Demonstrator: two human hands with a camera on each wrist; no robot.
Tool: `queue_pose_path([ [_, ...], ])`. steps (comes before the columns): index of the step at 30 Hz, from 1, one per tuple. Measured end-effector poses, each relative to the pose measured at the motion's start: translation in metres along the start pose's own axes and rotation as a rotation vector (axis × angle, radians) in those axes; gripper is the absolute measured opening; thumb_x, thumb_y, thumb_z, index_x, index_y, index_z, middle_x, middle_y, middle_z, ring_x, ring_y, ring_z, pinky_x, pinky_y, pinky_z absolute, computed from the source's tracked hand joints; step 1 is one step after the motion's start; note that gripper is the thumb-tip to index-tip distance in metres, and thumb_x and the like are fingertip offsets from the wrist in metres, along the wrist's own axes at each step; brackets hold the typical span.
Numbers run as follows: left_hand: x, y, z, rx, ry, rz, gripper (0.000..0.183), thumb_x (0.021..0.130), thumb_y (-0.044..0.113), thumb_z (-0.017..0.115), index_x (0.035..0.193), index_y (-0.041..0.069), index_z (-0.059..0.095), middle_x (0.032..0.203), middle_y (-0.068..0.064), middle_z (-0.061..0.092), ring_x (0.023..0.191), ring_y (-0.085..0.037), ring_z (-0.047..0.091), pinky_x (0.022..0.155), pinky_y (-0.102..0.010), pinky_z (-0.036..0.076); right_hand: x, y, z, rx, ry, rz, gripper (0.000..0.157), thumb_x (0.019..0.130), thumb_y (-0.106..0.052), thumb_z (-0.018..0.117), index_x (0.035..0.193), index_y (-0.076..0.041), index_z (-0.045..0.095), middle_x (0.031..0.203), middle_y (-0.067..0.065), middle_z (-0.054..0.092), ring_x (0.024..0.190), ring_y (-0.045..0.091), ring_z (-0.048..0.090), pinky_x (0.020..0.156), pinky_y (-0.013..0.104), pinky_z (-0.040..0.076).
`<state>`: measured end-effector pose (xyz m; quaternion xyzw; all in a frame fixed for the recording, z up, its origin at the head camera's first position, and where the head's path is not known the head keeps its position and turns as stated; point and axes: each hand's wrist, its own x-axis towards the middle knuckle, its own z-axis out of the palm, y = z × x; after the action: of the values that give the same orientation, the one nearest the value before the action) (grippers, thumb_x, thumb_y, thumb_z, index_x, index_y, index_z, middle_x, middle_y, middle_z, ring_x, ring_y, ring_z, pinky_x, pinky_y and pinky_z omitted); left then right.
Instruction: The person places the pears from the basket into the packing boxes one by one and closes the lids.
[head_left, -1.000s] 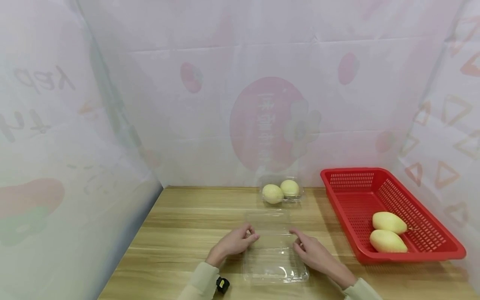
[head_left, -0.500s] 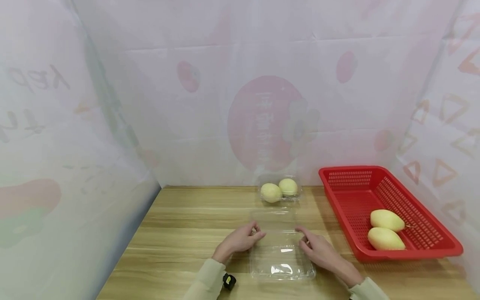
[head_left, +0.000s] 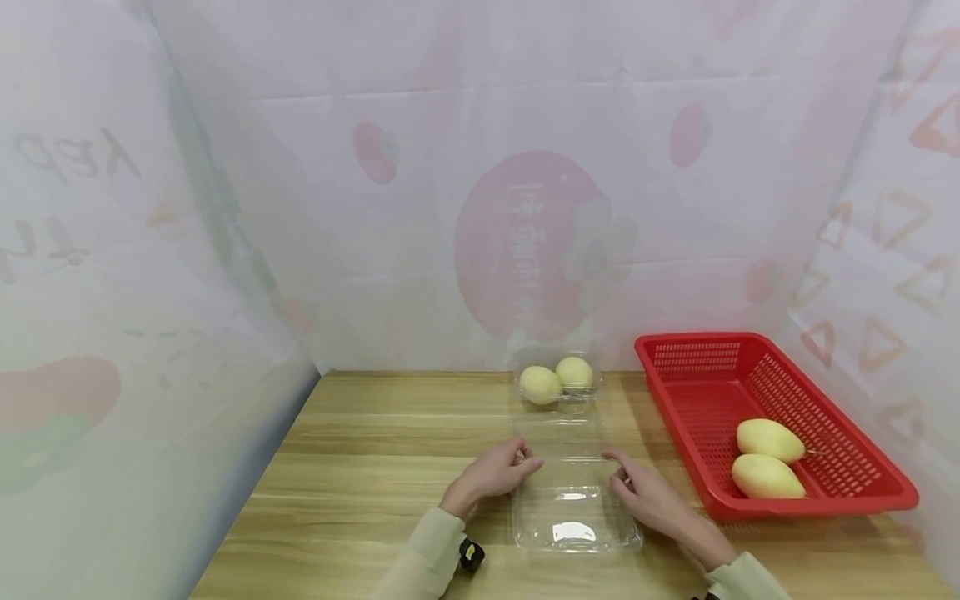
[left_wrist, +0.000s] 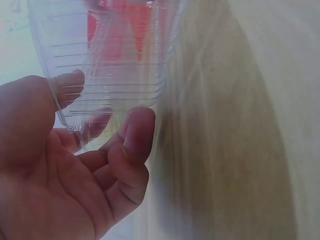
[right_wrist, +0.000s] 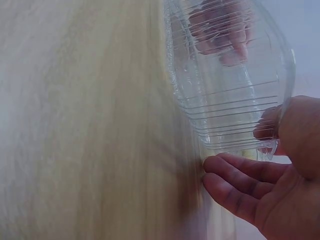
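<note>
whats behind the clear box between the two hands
Behind the clear box, near the far edge of the table, a second box holds two yellow fruits. What lies directly beneath those fruits is covered and can't be seen.

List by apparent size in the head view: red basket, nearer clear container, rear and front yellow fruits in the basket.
1. Red basket
2. Nearer clear container
3. Rear fruit and front fruit: too alike to rank

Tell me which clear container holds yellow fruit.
The far container: two yellow fruits sit inside, while the near container, between left hand and right hand, holds none.
</note>
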<state>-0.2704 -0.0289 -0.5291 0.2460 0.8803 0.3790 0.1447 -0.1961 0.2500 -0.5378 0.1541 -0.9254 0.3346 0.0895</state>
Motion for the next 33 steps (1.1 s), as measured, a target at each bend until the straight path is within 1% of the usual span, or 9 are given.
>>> queue_pose_path([
  [3, 0.004, 0.002, 0.003, -0.004, 0.003, -0.006, 0.028, 0.097, 0.05, 0.055, 0.1, 0.022, 0.056, 0.065, 0.006, 0.054, 0.055, -0.01, 0.051, 0.05, -0.028, 0.043, 0.0, 0.002, -0.002, -0.015, 0.007, 0.031, 0.036, 0.091, -0.006, 0.059, 0.127, -0.004, 0.057, 0.075, -0.009, 0.06, 0.064, -0.004, 0.049, 0.059, 0.02, 0.044],
  [6, 0.004, 0.002, 0.004, -0.019, 0.004, -0.022, 0.029, 0.097, 0.05, 0.055, 0.101, 0.022, 0.056, 0.064, 0.006, 0.054, 0.053, -0.01, 0.051, 0.049, -0.028, 0.043, 0.0, 0.002, -0.003, -0.024, 0.008, 0.053, 0.036, 0.092, -0.007, 0.059, 0.127, -0.005, 0.057, 0.076, -0.009, 0.06, 0.064, -0.003, 0.049, 0.059, 0.02, 0.045],
  [9, 0.004, 0.003, 0.005, -0.009, 0.014, -0.031, 0.032, 0.096, 0.052, 0.054, 0.102, 0.021, 0.056, 0.065, 0.005, 0.055, 0.055, -0.01, 0.051, 0.05, -0.028, 0.042, 0.001, 0.001, -0.004, -0.014, 0.007, 0.065, 0.035, 0.092, -0.006, 0.058, 0.127, -0.004, 0.058, 0.076, -0.007, 0.062, 0.064, -0.002, 0.05, 0.059, 0.021, 0.045],
  [15, -0.001, 0.008, 0.006, 0.033, 0.074, -0.027, 0.031, 0.1, 0.048, 0.049, 0.104, 0.019, 0.058, 0.069, 0.005, 0.05, 0.058, -0.01, 0.047, 0.051, -0.028, 0.042, 0.001, 0.002, -0.006, -0.011, 0.004, 0.104, 0.036, 0.092, -0.005, 0.058, 0.129, -0.006, 0.057, 0.076, -0.007, 0.06, 0.062, -0.001, 0.049, 0.059, 0.02, 0.045],
  [18, -0.002, 0.009, 0.009, 0.065, 0.122, 0.007, 0.027, 0.102, 0.039, 0.049, 0.105, 0.015, 0.06, 0.068, 0.005, 0.049, 0.057, -0.009, 0.045, 0.051, -0.026, 0.041, 0.001, 0.002, -0.006, -0.028, 0.016, 0.103, 0.036, 0.092, -0.005, 0.058, 0.128, -0.006, 0.058, 0.076, -0.009, 0.061, 0.062, -0.001, 0.049, 0.059, 0.021, 0.045],
  [23, -0.001, 0.01, 0.017, 0.156, 0.221, 0.094, 0.023, 0.102, 0.028, 0.051, 0.106, 0.008, 0.062, 0.074, 0.003, 0.059, 0.059, -0.005, 0.047, 0.054, -0.022, 0.043, 0.001, 0.002, -0.006, -0.04, 0.026, 0.102, 0.035, 0.091, -0.006, 0.058, 0.127, -0.005, 0.059, 0.077, -0.009, 0.063, 0.063, -0.002, 0.05, 0.059, 0.021, 0.045],
  [28, 0.0, 0.012, 0.021, 0.203, 0.272, 0.103, 0.021, 0.102, 0.027, 0.052, 0.105, 0.01, 0.063, 0.071, 0.004, 0.058, 0.057, -0.005, 0.046, 0.053, -0.021, 0.041, 0.001, 0.001, -0.006, -0.041, 0.016, 0.122, 0.036, 0.091, -0.006, 0.058, 0.127, -0.005, 0.058, 0.078, -0.008, 0.064, 0.065, -0.001, 0.052, 0.06, 0.021, 0.046],
  [30, 0.0, 0.013, 0.022, 0.219, 0.281, 0.102, 0.02, 0.102, 0.027, 0.052, 0.104, 0.01, 0.063, 0.068, 0.005, 0.055, 0.056, -0.006, 0.045, 0.052, -0.022, 0.04, 0.001, 0.0, -0.006, -0.041, 0.013, 0.125, 0.036, 0.091, -0.007, 0.058, 0.127, -0.006, 0.058, 0.079, -0.007, 0.064, 0.066, -0.001, 0.053, 0.06, 0.022, 0.046],
  [33, 0.0, 0.014, 0.022, 0.246, 0.29, 0.102, 0.018, 0.101, 0.027, 0.053, 0.103, 0.011, 0.063, 0.068, 0.005, 0.055, 0.057, -0.006, 0.045, 0.053, -0.022, 0.04, 0.002, -0.002, -0.007, -0.045, 0.009, 0.134, 0.035, 0.091, -0.008, 0.058, 0.126, -0.007, 0.059, 0.08, -0.007, 0.066, 0.069, 0.001, 0.055, 0.061, 0.022, 0.047],
])
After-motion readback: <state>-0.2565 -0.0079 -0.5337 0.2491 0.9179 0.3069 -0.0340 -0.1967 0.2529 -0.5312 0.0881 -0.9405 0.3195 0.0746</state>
